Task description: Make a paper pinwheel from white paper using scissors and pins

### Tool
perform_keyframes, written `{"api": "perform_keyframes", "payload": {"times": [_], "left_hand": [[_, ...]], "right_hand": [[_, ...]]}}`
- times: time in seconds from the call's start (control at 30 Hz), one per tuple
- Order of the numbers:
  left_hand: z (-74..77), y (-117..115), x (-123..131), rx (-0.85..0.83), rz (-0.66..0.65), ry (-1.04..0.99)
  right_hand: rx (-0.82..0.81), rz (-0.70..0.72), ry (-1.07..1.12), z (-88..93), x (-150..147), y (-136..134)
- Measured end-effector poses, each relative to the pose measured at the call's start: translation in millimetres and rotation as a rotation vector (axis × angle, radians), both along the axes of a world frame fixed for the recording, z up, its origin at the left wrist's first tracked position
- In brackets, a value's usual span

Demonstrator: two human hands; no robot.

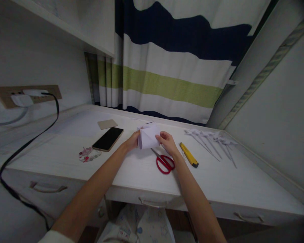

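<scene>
Between my two hands is a sheet of white paper [149,137], bent over into a loose curl and raised just above the desk. My left hand [133,140] grips its left edge, with the fingertips partly hidden behind the paper. At the right edge, my right hand [166,141] pinches the paper between thumb and fingers. Below the paper lie scissors with red handles [165,164], their blades pointing up toward the sheet. A yellow utility knife [188,155] rests on the desk to the right of my right forearm.
Several folded paper pinwheels on sticks [212,140] lie at the right. Leftward are a dark-screened phone [108,138], a beige card [107,124] and a floral scrunchie-like item [89,154]. A black cable [27,143] hangs from the wall socket [27,95]. A striped curtain [167,74] backs the white desk [131,172].
</scene>
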State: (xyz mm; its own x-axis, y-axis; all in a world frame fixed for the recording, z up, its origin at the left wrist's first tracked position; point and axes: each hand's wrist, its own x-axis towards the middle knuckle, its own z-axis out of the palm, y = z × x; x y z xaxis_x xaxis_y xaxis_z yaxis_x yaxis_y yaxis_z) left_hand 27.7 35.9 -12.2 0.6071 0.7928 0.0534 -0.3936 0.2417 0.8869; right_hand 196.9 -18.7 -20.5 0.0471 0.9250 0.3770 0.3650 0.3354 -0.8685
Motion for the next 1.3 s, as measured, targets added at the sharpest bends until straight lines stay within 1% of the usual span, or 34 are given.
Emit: {"api": "perform_keyframes", "payload": {"times": [0.17,0.3,0.43,0.57,0.67,0.8,1.0,1.17,1.3], "left_hand": [[3.2,4.3,-10.6,0.034,-0.102,0.104],[-1.8,11.8,-12.6,0.083,-0.138,0.221],[-6.3,10.9,-9.8,0.182,-0.119,0.291],[-4.6,3.0,-6.4,0.289,-0.09,0.317],[-4.2,0.9,-3.6,0.358,-0.055,0.32],[-7.3,2.3,-0.1,0.427,-0.014,0.322],[-8.4,-1.4,2.3,0.512,0.004,0.312],[-7.8,-4.5,3.0,0.567,-0.003,0.33],[-9.4,-5.8,4.9,0.589,0.048,0.365]], "right_hand": [[-0.009,-0.018,0.064,-0.1,4.8,1.9],[-0.042,0.021,0.06,0.8,5.8,0.3],[-0.09,0.082,0.029,0.6,2.8,-1.8],[-0.128,0.103,-0.001,0.1,0.3,-2.4],[-0.138,0.093,-0.012,-0.2,-0.2,-1.6],[-0.139,0.068,-0.023,-0.6,-0.8,0.0],[-0.152,0.014,-0.037,-0.9,-1.2,0.4],[-0.172,-0.023,-0.048,-0.5,-0.9,0.9],[-0.18,-0.03,-0.064,-3.0,-0.3,3.1]]}}
